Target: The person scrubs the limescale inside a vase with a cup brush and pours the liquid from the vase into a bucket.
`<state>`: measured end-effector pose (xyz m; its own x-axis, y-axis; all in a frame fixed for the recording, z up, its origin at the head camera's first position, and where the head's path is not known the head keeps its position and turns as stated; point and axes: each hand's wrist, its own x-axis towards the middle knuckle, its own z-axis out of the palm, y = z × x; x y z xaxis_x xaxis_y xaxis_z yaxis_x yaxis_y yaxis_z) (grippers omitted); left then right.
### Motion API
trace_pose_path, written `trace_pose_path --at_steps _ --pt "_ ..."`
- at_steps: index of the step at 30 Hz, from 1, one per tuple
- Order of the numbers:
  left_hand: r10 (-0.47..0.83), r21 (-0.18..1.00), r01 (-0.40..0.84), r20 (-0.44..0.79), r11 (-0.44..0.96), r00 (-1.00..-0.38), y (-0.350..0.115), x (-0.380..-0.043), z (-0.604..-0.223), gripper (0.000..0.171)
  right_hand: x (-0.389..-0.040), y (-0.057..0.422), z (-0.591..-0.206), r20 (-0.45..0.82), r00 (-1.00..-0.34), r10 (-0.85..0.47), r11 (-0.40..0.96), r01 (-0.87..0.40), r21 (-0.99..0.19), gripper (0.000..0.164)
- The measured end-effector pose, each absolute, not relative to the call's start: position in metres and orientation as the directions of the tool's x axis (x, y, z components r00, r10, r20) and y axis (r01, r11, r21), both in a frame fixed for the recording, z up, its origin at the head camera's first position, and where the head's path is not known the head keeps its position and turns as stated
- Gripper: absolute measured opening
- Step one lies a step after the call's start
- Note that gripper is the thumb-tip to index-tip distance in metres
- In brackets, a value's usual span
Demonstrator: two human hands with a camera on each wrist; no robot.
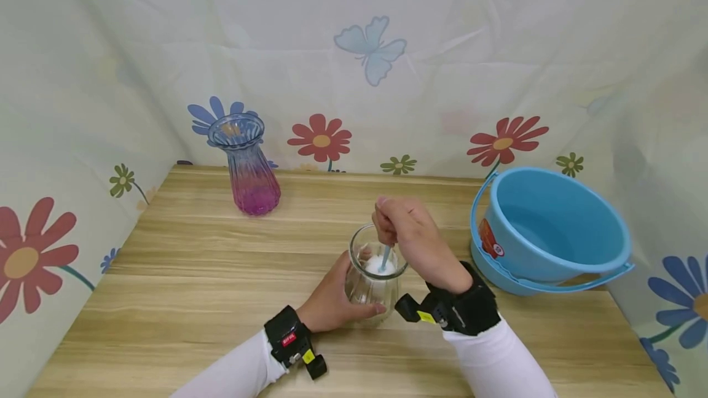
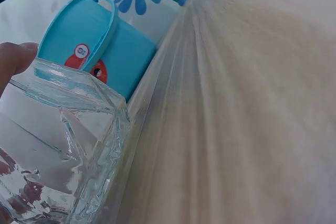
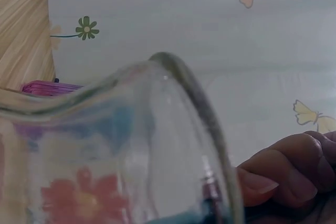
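Observation:
My left hand (image 1: 334,300) grips a clear glass vase (image 1: 380,292) from its left side, fingers curled round it. The vase's thick faceted glass (image 2: 68,124) fills the lower left of the left wrist view. Over the vase's mouth, my right hand (image 1: 413,238) holds a brush (image 1: 385,255) with a thin light-blue handle, pointing down. Inside the glass sits its white head; whether it is bristle or sponge I cannot tell. In the right wrist view, curled fingers (image 3: 283,171) show beside the vase's rim (image 3: 202,103).
A ribbed blue-to-pink glass vase (image 1: 251,180) stands at the table's back left. To the right is a light-blue bucket (image 1: 531,257) with its handle down. Flower-patterned cloth (image 1: 265,66) hangs behind the wooden table (image 1: 221,275) and along its sides.

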<state>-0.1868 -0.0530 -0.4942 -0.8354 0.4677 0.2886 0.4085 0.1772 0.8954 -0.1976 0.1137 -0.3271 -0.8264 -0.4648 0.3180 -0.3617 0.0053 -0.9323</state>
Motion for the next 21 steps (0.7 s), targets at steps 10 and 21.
trace_pose_path --at_steps 10,21 --pt "0.472 0.906 0.378 0.254 0.188 -0.844 -0.054 -0.183 -0.485 0.096 -0.203 0.117 -0.337 0.297 -0.83 -0.473 0.037 -0.355 -0.934 0.052" --pt "0.47 0.904 0.388 0.269 0.178 -0.841 -0.054 -0.182 -0.482 0.094 -0.208 0.116 -0.342 0.286 -0.838 -0.465 0.063 -0.353 -0.933 0.052"
